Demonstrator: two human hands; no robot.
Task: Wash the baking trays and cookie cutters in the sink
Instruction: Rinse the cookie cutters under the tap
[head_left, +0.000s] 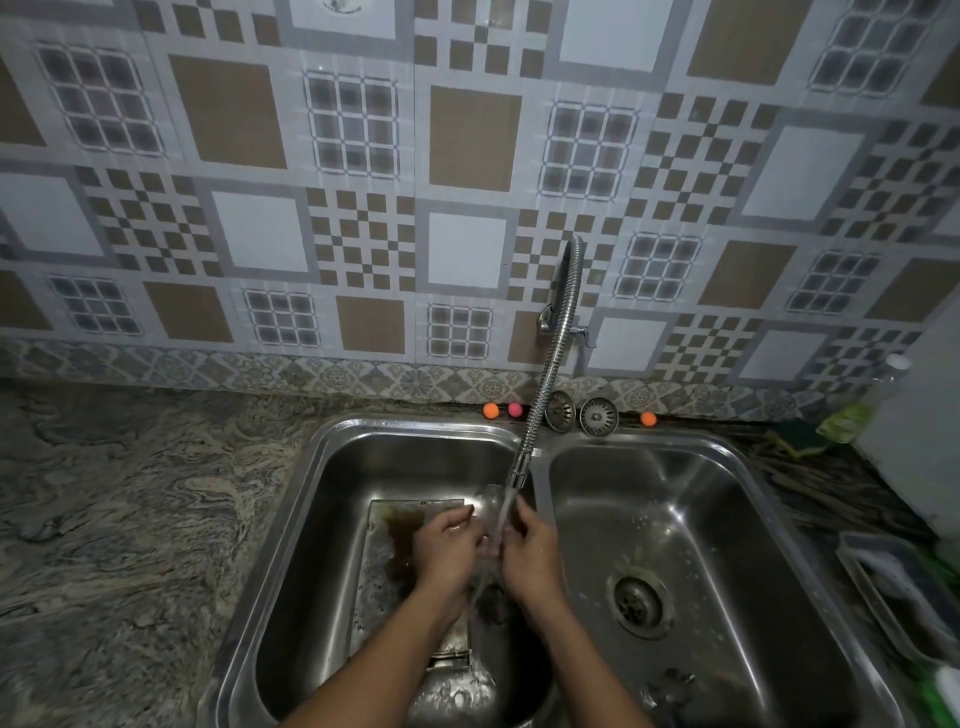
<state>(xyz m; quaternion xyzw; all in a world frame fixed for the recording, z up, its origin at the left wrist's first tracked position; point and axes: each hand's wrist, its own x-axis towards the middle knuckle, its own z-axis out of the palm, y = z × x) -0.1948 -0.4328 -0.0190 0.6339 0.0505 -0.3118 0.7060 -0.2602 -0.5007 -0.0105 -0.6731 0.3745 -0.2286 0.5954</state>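
The baking tray (384, 571) lies flat on the floor of the left basin (322, 519), with brown residue pooled at its far end. A strip of bare steel runs between the tray's left edge and the basin wall. Its right edge is hidden under the hands.

Both forearms reach in over the tray's near end. The left hand (449, 545) and the right hand (530, 556) meet above the tray's far right corner, backs up. Their fingers curl in toward each other in the water stream (496, 525). The water blurs them, so I cannot tell whether they grip anything or only rub together.

The stream falls from a flexible tap hose (550, 374) that arcs down from the wall beyond the tray. Right of the tray, past the divider, is the right basin (727, 519) with its drain (638, 605).

Two strainer plugs (599, 415) and three small coloured balls (490, 410) stand on the ledge beyond the tray. A marbled stone desk (130, 519) spreads left of the tray, under a patterned tile wall (467, 156).
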